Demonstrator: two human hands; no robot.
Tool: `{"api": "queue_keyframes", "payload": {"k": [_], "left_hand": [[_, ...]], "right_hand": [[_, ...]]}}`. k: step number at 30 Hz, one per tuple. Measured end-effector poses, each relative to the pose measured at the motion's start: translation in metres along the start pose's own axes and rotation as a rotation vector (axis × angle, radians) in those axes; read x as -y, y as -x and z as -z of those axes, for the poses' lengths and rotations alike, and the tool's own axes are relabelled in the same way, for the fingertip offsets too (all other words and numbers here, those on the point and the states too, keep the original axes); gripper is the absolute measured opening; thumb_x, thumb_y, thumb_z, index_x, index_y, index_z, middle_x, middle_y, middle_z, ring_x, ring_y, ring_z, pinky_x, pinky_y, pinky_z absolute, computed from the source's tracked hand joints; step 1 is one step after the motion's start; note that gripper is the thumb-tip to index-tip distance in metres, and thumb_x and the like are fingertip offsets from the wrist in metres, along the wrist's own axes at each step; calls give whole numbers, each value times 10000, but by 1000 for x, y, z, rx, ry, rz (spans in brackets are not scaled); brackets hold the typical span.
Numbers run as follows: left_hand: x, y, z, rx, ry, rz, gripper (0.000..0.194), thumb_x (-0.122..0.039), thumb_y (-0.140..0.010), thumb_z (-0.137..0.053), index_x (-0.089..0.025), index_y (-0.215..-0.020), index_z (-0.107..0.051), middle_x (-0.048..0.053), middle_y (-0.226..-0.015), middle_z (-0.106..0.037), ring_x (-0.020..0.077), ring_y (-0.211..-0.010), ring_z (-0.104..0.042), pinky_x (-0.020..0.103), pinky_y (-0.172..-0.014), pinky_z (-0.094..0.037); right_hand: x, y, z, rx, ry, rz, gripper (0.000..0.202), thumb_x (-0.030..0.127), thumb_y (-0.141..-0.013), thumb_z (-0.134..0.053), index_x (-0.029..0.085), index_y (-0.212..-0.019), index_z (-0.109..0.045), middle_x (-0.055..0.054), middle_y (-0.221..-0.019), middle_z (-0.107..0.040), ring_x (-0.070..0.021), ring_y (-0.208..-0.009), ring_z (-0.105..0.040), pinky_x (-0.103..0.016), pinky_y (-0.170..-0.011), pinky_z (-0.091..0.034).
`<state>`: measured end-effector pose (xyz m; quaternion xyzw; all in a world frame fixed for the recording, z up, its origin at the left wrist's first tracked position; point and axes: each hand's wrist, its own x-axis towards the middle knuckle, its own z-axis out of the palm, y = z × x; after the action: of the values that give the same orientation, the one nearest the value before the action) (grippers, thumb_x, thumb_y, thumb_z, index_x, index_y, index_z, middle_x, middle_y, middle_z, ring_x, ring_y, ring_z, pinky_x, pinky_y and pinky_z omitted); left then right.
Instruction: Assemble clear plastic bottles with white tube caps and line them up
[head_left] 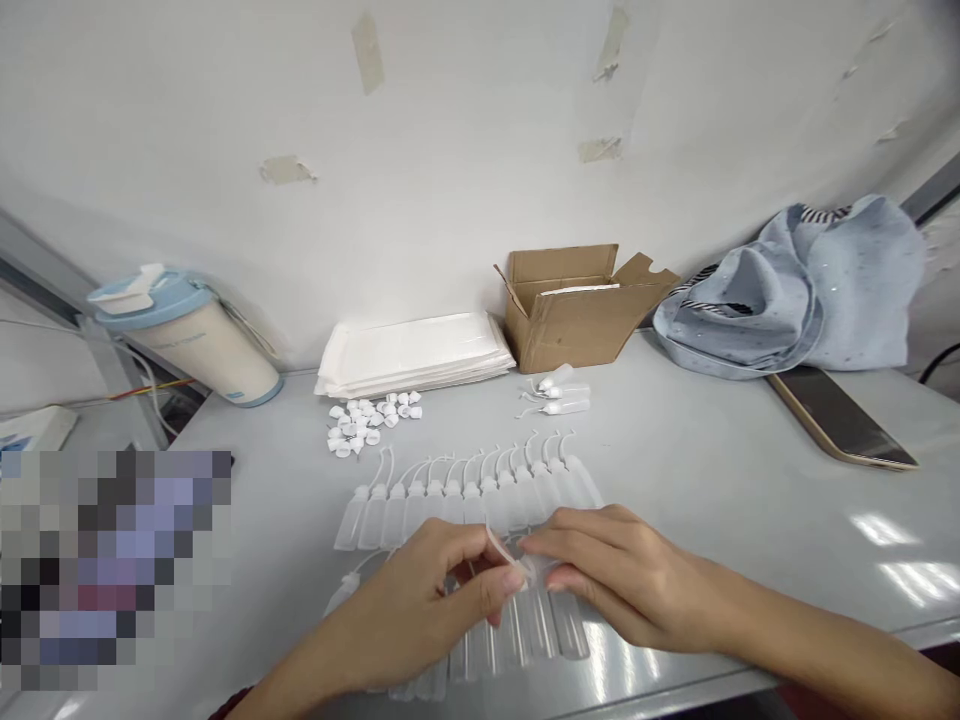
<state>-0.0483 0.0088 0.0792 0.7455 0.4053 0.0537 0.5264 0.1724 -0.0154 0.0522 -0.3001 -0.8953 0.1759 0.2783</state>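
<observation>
Thumb and forefinger of my left hand (427,610) are closed at the neck end of a small translucent squeeze bottle (534,568), by its thin bendy spout. My right hand (637,575) grips the body of that same bottle, its fingers partly covering it. Just beyond my hands lies a row of similar bottles (453,506), side by side, with their curved spouts pointing away from me. Beneath my hands is a nearer row of clear bottles (514,635), whose upper ends are mostly hidden.
Small white caps (360,422) lie loose behind the rows, and several bottles (566,392) lie to their right. Along the wall stand white padded envelopes (416,352), a cardboard box (581,325), a tumbler (191,340) and a blue cloth bag (787,300) near a phone (844,415).
</observation>
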Motion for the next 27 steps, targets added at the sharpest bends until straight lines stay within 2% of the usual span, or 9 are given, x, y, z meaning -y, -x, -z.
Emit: {"api": "queue_keyframes", "payload": {"k": [4,7,9,11,14,17,21,24,27], "left_hand": [[13,-2,-10,-212,-154,-137,149,-325,-888,-536,-199,-877,-615,-8,-778,-660,138,-706,-601,211,-571,-447],[28,-7,-20,-380,-306,-421,59,-194,-891,-534,-186,-932,-575,22,-837,-654,142,-728,-600,246,-639,-483],[33,-10,-23,-441,-380,-601,137,-76,-888,-491,-179,-946,-561,31,-834,-645,144,-747,-592,255,-652,-483],[34,-11,-24,-485,-385,-690,197,-15,-873,-482,-172,-955,-567,34,-819,-642,142,-751,-587,249,-645,-479],[27,-11,-20,-476,-219,-629,107,-97,-848,-599,-169,-927,-613,30,-803,-670,129,-704,-603,230,-622,-488],[17,-9,-14,-377,53,-386,45,-220,-831,-651,-189,-852,-676,6,-750,-702,119,-652,-631,210,-599,-508],[10,-9,-10,-199,295,-147,165,-301,-869,-593,-190,-800,-694,-4,-684,-700,115,-625,-642,200,-585,-526],[14,-10,-14,-207,188,-203,211,-292,-894,-562,-179,-763,-683,-13,-610,-671,107,-555,-625,194,-545,-524],[25,-11,-22,-464,-155,-515,114,-193,-882,-590,-175,-968,-662,15,-751,-712,128,-646,-659,211,-600,-539]], "right_hand": [[0,-1,-3,-50,-91,-92,306,218,-987,-368,56,-1068,-615,-91,-774,-648,-155,-649,-587,-259,-572,-477],[1,-3,-5,-26,-196,-212,286,214,-979,-390,80,-1025,-639,-74,-775,-660,-146,-668,-601,-249,-614,-476],[2,-5,-5,-24,-279,-292,280,211,-974,-402,95,-965,-657,-47,-726,-651,-127,-646,-601,-230,-620,-469],[3,-6,-4,-35,-365,-358,281,215,-972,-408,106,-927,-664,-24,-687,-642,-109,-631,-602,-208,-624,-464],[3,-6,-4,-47,-459,-422,270,234,-970,-429,122,-916,-669,-9,-683,-651,-91,-631,-610,-183,-620,-459],[4,-6,-4,-54,-484,-423,254,239,-965,-444,129,-929,-670,-8,-696,-661,-88,-636,-615,-173,-606,-454],[6,-6,-3,-87,-433,-380,218,229,-950,-470,132,-961,-666,-14,-726,-668,-94,-645,-613,-185,-619,-455],[6,-7,-3,-92,-427,-381,216,237,-950,-466,140,-948,-659,-8,-705,-655,-97,-628,-601,-192,-607,-451],[4,-7,-3,-81,-477,-435,209,257,-953,-453,147,-969,-630,-1,-674,-646,-99,-594,-586,-196,-565,-436]]}}
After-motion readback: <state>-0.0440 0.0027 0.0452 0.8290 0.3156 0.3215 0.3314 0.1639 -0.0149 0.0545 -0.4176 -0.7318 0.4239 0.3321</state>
